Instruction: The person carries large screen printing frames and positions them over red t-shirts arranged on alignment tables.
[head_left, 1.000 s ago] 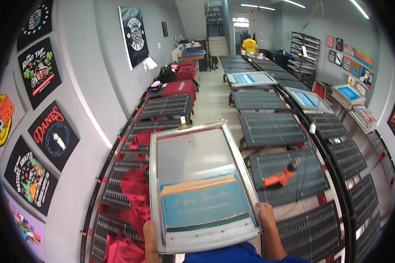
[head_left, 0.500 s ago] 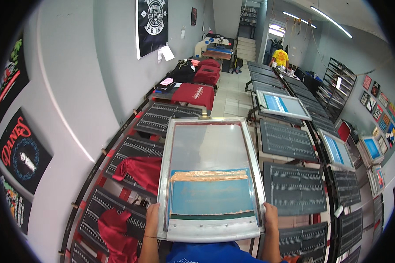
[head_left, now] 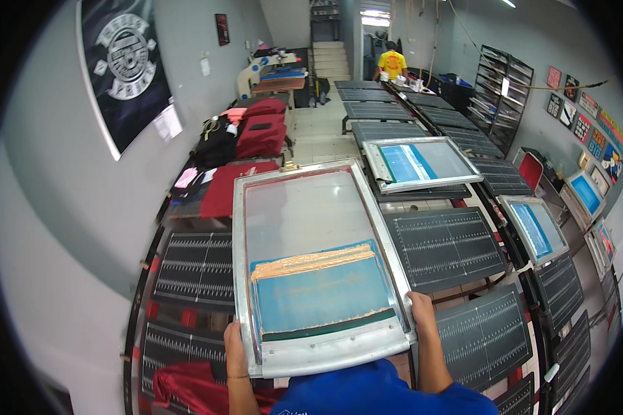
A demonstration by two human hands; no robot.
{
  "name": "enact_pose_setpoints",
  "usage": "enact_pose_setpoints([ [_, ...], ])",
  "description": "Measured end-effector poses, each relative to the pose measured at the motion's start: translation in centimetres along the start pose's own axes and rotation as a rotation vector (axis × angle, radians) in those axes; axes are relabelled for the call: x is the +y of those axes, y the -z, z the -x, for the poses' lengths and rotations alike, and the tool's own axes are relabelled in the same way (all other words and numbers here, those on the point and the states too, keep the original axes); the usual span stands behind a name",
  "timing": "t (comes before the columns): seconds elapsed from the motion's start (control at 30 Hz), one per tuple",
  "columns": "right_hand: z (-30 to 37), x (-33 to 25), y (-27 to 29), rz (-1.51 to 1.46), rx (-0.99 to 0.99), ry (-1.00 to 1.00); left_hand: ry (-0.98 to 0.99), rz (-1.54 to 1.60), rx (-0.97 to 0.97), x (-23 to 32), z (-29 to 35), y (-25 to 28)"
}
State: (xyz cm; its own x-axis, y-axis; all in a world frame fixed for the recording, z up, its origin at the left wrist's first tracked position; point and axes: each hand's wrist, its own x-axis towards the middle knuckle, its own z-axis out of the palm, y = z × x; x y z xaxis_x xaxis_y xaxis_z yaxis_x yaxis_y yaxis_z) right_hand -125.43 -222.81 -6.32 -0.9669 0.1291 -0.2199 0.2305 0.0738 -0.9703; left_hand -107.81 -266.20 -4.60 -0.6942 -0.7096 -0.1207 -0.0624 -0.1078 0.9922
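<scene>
I hold a screen-printing frame [head_left: 387,256] in front of me, tilted slightly with its far end leaning left. Its mesh is pale at the far half and blue at the near half, with a band of orange-tan ink [head_left: 311,261] across the blue. A metal squeegee [head_left: 332,349] with a dark green blade lies across the near end. My left hand [head_left: 235,349] grips the left rail near the bottom corner. My right hand [head_left: 422,316] is closed round the right rail a little higher. The fingers beneath the frame are hidden.
Rows of dark printing pallets [head_left: 443,245] line both sides. A red garment [head_left: 187,385] lies at lower left. Two more screens [head_left: 422,183] rest on the right-hand rows. Folded red garments [head_left: 263,131] sit far left. Someone in a yellow shirt [head_left: 392,63] stands at the back.
My view has moved forward past the pallets, with the far screens now nearer. The held frame has turned slightly anticlockwise, its far end swinging left. Both hands keep their grip.
</scene>
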Motion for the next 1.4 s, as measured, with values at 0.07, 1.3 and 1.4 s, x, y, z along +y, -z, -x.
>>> enact_pose_setpoints([
  [0.07,-5.2,-1.6,-1.4,0.018,0.001,0.005,0.002,0.034,-0.049,0.4,-4.5,-3.7],
  [1.3,-58.7,-3.9,-14.6,-0.573,1.370,-0.200,-0.512,-0.831,-1.296,-1.4,-69.5,-96.1],
  [1.4,-61.0,-3.9,-16.0,-0.526,1.399,-0.143,-0.533,-0.828,-1.314,-2.3,-70.7,-100.0],
])
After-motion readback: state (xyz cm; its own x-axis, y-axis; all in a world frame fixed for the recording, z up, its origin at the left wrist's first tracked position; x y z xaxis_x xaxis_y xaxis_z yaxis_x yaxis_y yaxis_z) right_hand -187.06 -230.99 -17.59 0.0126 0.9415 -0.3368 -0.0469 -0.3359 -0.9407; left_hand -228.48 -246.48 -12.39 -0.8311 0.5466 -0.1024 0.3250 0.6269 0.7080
